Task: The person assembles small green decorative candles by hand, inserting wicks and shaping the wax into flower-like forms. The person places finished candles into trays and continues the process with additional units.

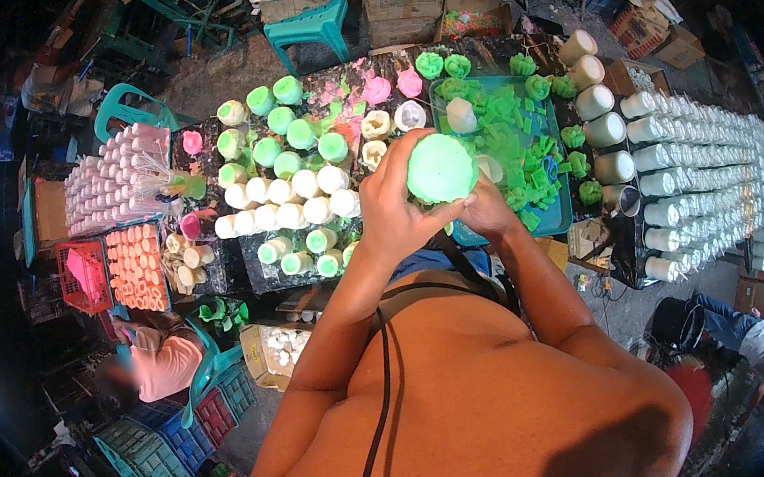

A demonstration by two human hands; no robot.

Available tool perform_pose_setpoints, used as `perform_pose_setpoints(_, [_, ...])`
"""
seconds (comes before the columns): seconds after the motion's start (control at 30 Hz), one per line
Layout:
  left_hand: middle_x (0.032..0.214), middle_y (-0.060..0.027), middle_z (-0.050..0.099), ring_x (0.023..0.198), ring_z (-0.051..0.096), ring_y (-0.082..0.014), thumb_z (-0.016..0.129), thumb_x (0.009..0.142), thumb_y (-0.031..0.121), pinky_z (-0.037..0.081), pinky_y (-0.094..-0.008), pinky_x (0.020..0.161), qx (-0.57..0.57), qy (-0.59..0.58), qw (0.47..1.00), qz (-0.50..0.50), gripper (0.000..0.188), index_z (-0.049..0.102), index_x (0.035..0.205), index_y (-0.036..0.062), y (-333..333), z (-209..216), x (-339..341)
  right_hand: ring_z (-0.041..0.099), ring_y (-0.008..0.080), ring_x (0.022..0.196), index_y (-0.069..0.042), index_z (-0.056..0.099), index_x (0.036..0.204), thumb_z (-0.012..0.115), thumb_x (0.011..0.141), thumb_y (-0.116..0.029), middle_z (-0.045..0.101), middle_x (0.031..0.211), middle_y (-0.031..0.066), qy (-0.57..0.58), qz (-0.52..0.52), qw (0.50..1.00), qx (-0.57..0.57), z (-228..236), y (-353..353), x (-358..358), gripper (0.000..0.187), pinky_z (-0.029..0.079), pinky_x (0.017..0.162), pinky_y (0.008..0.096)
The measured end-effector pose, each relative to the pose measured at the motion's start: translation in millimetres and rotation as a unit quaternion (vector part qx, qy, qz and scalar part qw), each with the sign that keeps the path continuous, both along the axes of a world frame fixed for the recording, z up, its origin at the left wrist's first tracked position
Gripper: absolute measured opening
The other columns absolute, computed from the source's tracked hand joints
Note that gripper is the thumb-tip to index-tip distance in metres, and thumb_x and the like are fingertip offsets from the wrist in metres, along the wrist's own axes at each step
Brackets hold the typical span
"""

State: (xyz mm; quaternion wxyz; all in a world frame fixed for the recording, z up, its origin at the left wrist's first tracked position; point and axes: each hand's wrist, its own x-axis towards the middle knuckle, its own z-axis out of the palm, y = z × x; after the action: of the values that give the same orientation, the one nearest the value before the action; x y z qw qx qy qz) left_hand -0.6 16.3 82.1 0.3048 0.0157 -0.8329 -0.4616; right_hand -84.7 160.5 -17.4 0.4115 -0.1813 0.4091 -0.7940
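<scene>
Up close over the table, a bright green, round, waxy-looking piece (442, 168) is held between my two hands. My left hand (397, 207) wraps its left side, thumb along the lower edge. Closed on its lower right side is my right hand (487, 209), with its fingers partly hidden behind the piece. A pale round thing (489, 168) shows just beyond the right hand. Beneath and to the right lies a teal tray (569, 208) with many loose green wax-like pieces (505, 121). Rows of white cylinders (290, 216) and green-topped cups (282, 120) stand to the left.
White cylinders with wicks (677, 181) fill the right side. Larger cream cylinders (614, 167) line the tray's right. Orange cylinders (134, 257) and a red basket (83, 277) are far left. A teal chair (311, 25) stands beyond the table; a seated person (165, 357) is lower left.
</scene>
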Motion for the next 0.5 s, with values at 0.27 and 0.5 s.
perform_pose_setpoints(0.27, [0.114,-0.0188,0.069,0.104,0.071,-0.0292,0.093,0.069,0.028,0.055,-0.0393,0.091,0.005,0.004,1.000,-0.002,0.082,0.054,0.134,-0.0029,1.5,1.9,1.3,0.066,0.0130,0.110,-0.001,0.063,0.133,0.058,0.098,-0.007,0.070,0.124,0.0051,-0.075,0.006,0.996,-0.041,7.7,-0.2,0.4,0.035,0.051,0.098,0.0315])
perform_pose_setpoints(0.5, [0.117,-0.0184,0.069,0.106,0.070,-0.0270,0.093,0.068,0.024,0.054,-0.0385,0.093,0.044,-0.004,0.999,-0.004,0.083,0.054,0.135,-0.0038,2.5,0.3,3.9,0.066,0.0134,0.109,0.000,0.063,0.133,0.059,0.099,-0.009,0.070,0.123,0.0064,0.059,0.000,0.998,-0.029,8.6,1.2,-2.7,0.035,0.051,0.098,0.0317])
